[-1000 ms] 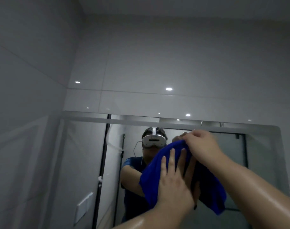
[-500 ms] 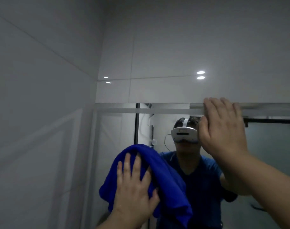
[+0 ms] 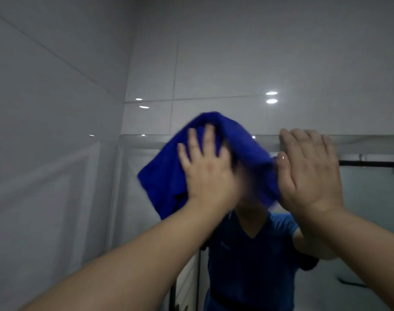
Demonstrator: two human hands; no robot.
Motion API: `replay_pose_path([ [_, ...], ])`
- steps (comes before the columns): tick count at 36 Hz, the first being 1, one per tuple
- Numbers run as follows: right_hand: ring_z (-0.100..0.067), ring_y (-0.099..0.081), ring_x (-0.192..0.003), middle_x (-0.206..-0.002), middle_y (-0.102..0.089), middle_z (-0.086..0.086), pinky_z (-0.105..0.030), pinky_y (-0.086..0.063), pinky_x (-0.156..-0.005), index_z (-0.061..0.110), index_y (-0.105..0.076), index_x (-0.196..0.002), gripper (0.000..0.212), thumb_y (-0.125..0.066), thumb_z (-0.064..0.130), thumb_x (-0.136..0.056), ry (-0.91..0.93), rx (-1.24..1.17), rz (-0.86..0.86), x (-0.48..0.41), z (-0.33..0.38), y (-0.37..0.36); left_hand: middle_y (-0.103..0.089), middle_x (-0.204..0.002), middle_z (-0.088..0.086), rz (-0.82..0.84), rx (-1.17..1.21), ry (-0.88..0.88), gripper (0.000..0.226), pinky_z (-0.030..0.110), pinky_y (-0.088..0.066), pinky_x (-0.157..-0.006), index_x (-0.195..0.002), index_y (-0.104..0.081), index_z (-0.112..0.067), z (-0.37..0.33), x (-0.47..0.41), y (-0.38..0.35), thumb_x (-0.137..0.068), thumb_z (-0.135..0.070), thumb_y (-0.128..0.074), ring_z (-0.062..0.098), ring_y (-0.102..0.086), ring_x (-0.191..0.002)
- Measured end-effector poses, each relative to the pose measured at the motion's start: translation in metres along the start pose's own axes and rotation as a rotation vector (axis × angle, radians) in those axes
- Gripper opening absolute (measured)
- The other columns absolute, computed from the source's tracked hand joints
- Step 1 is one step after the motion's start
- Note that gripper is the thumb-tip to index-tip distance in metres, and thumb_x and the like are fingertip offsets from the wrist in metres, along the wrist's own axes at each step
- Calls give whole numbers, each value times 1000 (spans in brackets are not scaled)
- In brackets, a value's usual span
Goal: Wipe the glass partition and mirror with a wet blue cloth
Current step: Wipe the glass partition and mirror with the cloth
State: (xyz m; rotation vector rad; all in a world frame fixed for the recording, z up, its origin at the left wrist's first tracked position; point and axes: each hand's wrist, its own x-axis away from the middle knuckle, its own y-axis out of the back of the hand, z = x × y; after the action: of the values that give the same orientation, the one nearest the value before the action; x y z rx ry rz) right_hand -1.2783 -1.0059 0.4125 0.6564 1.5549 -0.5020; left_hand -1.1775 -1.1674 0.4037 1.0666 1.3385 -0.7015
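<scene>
Left hand [image 3: 205,173] presses the cloth [image 3: 164,176] flat; beside it, the right hand [image 3: 310,176], bare and open, may smudge the mirror [image 3: 371,209].

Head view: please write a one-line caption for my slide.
Left hand presses a blue cloth on the mirror near its top edge; right hand rests flat beside it.
</scene>
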Motion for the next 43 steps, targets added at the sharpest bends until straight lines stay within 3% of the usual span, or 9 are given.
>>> replay_pose_path([
  [7,-39,-46,-137,-146,-56,-16,-56,-25,-127,4,-52,-151,59,-26,31,-105,-6,13,-12,-3,-3,-4,-18,-180,4,40,3,-339,66,66,-11,-130,-165,-36,-42,26,37,-2,-101,-57,-47,40,-9,-166],
  [17,-36,-44,-140,-145,-53,-11,-55,-22,-129,6,-50,-151,63,-48,28,-91,-24,37,27,-2,5,4,-35,-173,7,195,-158,-710,52,64,-15,-131,-141,-55,-40,128,72,-1,-94,-63,-57,40,-16,-165],
  [24,-32,-39,-146,-152,-48,-8,-51,-17,-132,12,-44,-156,64,-48,32,-96,-45,91,87,-1,9,9,-29,-173,20,44,-130,2,78,67,-16,-130,-155,-48,-12,166,-13,18,-93,-57,-36,47,-19,-161],
  [28,-31,-35,-150,-155,-44,-7,-51,-14,-133,13,-39,-160,66,-46,33,-97,-57,112,105,-1,11,8,-18,-177,15,62,-19,406,81,65,-7,-132,-161,-43,-13,126,-48,20,-97,-60,-25,44,-7,-164],
  [31,-30,-34,-150,-155,-44,-6,-50,-14,-133,13,-39,-159,65,-47,32,-98,-59,101,107,-1,11,8,-7,-179,16,106,-11,535,95,66,-1,-132,-171,-10,-16,94,-53,13,-96,-69,-35,42,6,-165],
  [34,-31,-35,-149,-154,-45,-7,-51,-15,-133,12,-40,-158,65,-43,33,-97,-60,97,98,-2,11,7,9,-179,12,130,-100,294,124,64,2,-132,-163,20,-22,67,-36,7,-86,-78,-60,41,10,-165],
  [36,-32,-37,-148,-152,-46,-8,-52,-17,-132,11,-41,-157,65,-42,34,-96,-54,100,98,-2,11,7,8,-179,6,101,-124,70,123,65,2,-132,-158,22,-27,52,-23,7,-83,-82,-60,41,5,-166],
  [40,-37,-40,-145,-151,-49,-12,-53,-18,-131,8,-44,-155,66,-40,33,-95,-44,99,76,-2,8,4,-21,-178,11,2,-104,-382,77,71,-14,-127,-165,-34,-35,48,-4,8,-96,-67,-48,46,-18,-162],
  [43,-38,-39,-145,-151,-49,-13,-54,-19,-131,7,-43,-156,66,-39,30,-95,-38,107,81,-2,7,3,-32,-174,11,-14,-119,-610,68,71,-16,-126,-163,-41,-41,76,-2,9,-99,-61,-50,47,-23,-161],
])
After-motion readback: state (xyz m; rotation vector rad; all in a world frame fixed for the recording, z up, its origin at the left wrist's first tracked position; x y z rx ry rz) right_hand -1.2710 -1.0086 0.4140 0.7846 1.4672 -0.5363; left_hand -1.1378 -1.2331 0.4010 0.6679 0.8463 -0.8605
